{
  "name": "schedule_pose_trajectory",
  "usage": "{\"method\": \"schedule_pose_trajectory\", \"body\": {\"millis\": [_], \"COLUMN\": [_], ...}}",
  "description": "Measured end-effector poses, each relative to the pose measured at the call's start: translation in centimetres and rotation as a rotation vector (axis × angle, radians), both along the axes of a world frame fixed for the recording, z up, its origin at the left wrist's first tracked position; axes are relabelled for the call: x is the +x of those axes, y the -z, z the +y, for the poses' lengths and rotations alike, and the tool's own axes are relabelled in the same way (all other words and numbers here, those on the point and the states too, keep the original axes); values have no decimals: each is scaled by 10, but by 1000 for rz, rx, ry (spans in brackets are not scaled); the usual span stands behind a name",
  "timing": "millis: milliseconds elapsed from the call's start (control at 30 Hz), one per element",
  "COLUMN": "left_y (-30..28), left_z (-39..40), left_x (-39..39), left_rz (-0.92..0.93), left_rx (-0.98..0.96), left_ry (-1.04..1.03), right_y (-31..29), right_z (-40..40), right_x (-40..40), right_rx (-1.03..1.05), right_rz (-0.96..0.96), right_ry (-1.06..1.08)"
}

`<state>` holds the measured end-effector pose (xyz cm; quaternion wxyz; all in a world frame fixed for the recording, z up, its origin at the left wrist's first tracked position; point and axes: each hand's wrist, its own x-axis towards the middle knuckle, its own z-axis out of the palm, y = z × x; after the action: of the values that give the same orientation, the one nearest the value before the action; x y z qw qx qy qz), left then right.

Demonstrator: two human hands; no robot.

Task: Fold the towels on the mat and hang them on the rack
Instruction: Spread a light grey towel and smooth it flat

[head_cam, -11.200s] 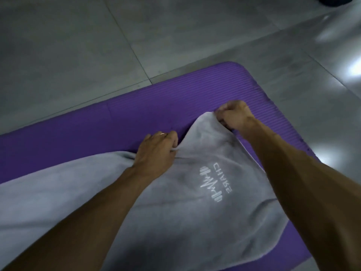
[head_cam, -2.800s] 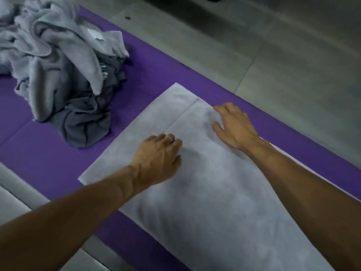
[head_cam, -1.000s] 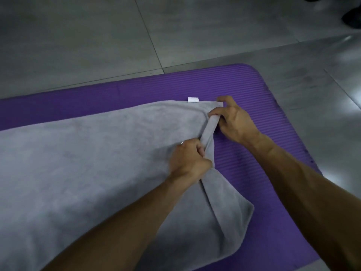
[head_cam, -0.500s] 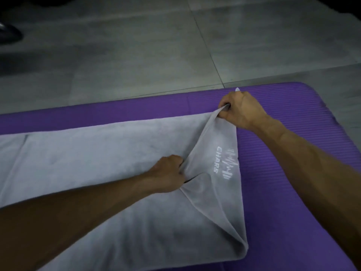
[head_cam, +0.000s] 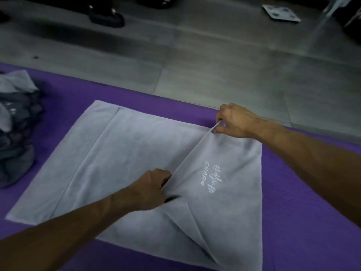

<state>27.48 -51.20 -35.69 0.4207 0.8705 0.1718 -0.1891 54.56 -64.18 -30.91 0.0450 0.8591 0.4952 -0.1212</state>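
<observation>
A light grey towel (head_cam: pixel 125 157) with a white embroidered logo lies spread on the purple mat (head_cam: pixel 304 212). Its right end is lifted and folded over toward the left. My right hand (head_cam: pixel 233 121) pinches the far corner of that raised edge. My left hand (head_cam: pixel 151 189) grips the near part of the same edge, and the cloth is stretched taut between them. No rack is in view.
A heap of crumpled grey towels (head_cam: pixel 16 122) sits on the mat at the left. Grey tiled floor (head_cam: pixel 214 61) lies beyond the mat. A dark shoe (head_cam: pixel 106 16) and a flat white scale-like object (head_cam: pixel 281 13) are at the far edge.
Both hands have carried the towel's right end further left over the rest of the towel. The view has swung left, bringing the towel heap into sight.
</observation>
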Motion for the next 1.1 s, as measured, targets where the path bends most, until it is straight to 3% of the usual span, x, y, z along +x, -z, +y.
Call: {"method": "schedule_pose_trajectory", "body": {"millis": [233, 433, 633, 800, 933, 1100], "left_y": [4, 7, 11, 24, 45, 64], "left_z": [94, 160, 205, 230, 236, 229], "left_x": [-71, -139, -187, -207, -213, -216], "left_rz": [46, -18, -39, -20, 63, 42], "left_rx": [-100, -330, -355, -268, -54, 251], "left_ry": [-104, -463, -548, -621, -546, -485], "right_y": [0, 14, 31, 55, 84, 119], "right_z": [132, 242, 332, 382, 397, 388], "right_x": [-41, -82, -122, -141, -150, -153], "right_rx": [-48, -10, 22, -15, -58, 105], "right_rz": [-12, 2, 0, -23, -50, 42], "right_ry": [-159, -226, -298, -311, -271, -107]}}
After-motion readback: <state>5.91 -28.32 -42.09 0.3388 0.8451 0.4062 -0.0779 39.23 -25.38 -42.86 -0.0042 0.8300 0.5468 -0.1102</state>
